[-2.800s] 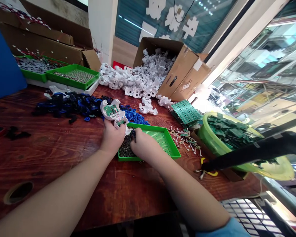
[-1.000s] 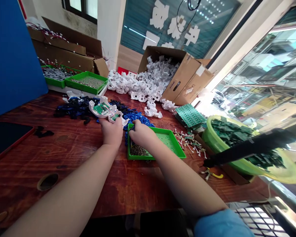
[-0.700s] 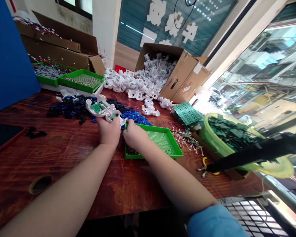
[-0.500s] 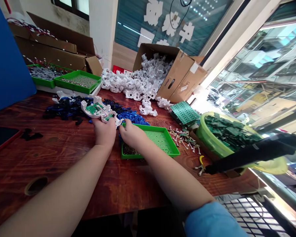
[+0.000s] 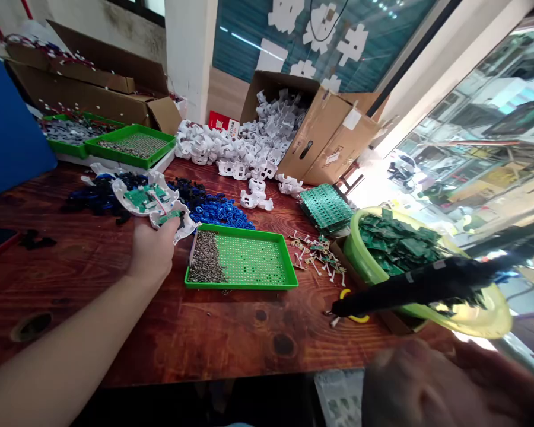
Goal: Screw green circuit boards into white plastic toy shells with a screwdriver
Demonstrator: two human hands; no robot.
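Observation:
My left hand (image 5: 153, 252) is closed on a white plastic housing (image 5: 129, 198), with green circuit boards (image 5: 148, 198) and thin wires inside its two joined parts. It is held above the table, left of a green perforated tray (image 5: 289, 267). Small metal screws (image 5: 207, 261) fill that tray's left end. My right hand (image 5: 431, 388) is a large blur at the lower right, close to the camera. Its fingers are smeared, and whether it holds anything cannot be seen. Past it, a long black rod-shaped tool (image 5: 409, 287) slants down over the table.
Blue rings (image 5: 220, 212) and black parts lie behind the tray. White housings (image 5: 231, 148) spill from a cardboard box (image 5: 323, 139). To the right are a green board stack (image 5: 324, 207), small wired boards (image 5: 318, 255) and a yellow-green basin (image 5: 353, 252) of dark green boards.
My right hand has left the housing and swung to the lower right, near the camera. My left hand still holds the housing, now further left in view. The view has shifted slightly.

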